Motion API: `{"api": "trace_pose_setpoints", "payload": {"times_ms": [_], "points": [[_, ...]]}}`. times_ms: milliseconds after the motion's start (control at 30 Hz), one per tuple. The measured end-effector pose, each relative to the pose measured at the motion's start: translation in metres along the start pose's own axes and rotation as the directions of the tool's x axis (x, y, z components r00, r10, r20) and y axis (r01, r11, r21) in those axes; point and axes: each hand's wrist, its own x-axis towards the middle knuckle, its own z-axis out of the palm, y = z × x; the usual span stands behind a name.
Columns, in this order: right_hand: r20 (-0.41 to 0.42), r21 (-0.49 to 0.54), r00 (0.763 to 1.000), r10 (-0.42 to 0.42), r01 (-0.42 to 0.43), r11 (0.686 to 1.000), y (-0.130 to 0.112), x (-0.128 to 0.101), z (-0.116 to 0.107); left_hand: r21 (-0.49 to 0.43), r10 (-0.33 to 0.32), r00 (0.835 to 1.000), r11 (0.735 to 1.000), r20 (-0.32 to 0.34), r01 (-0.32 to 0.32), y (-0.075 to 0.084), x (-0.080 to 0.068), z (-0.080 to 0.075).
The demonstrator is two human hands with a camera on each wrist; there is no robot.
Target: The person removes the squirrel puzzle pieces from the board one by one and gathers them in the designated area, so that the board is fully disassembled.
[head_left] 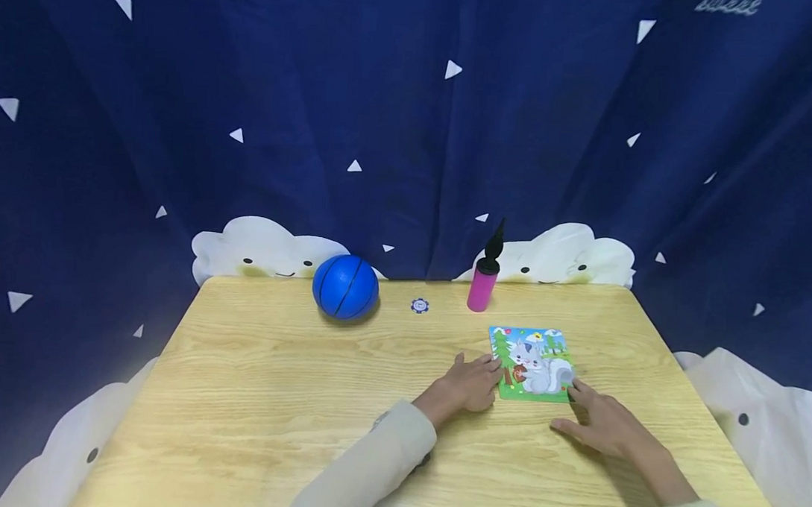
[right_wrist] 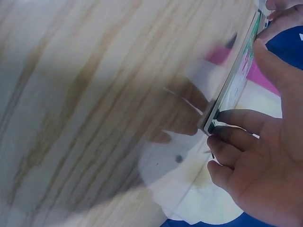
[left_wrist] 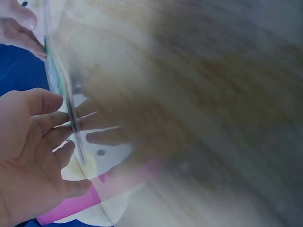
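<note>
**Mia:** Where is the flat, square picture puzzle with the grey squirrel on it point(head_left: 531, 362)?

**Ben:** It lies flat on the light wooden table point(head_left: 273, 398), a bit right of the middle of the head picture and low down. A hand is on each side of it.

**Mia:** What is the left hand point(head_left: 471, 383) doing?

**Ben:** Its fingers are loosely bent and their tips touch the puzzle's left edge. It is not closed round anything. In the left wrist picture the fingers point(left_wrist: 47, 124) meet the thin edge of the puzzle point(left_wrist: 59, 85).

**Mia:** And the right hand point(head_left: 604, 426)?

**Ben:** It lies open on the table, fingers spread. The tips touch the puzzle's lower right corner. The right wrist picture shows the fingertips point(right_wrist: 232, 118) right at the edge point(right_wrist: 234, 82).

**Mia:** Is it hard to pick up?

**Ben:** I think it is light, thin and stiff, like a card board. It sits flat, so a fingertip must slip under an edge. Hold two sides and keep it level, or loose pieces might fall out.

**Mia:** What else is there?

**Ben:** A round blue ball point(head_left: 346, 286), a small blue round chip point(head_left: 420, 305) and a pink pump with a black top point(head_left: 483, 280), all higher up in the picture, near the table's back edge.
</note>
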Motion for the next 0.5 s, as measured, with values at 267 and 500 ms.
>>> {"api": "trace_pose_setpoints", "payload": {"times_ms": [267, 500], "points": [[0.006, 0.008, 0.999, -0.037, 0.037, 0.999, -0.018, 0.009, 0.003, 0.006, -0.041, 0.998, 0.999, 0.051, 0.04, -0.012, -0.014, -0.002], [0.012, -0.004, 0.998, -0.055, 0.055, 0.998, -0.038, 0.018, 0.008, 0.035, -0.073, 0.994, 0.997, 0.084, 0.07, -0.02, -0.033, -0.002]]}}
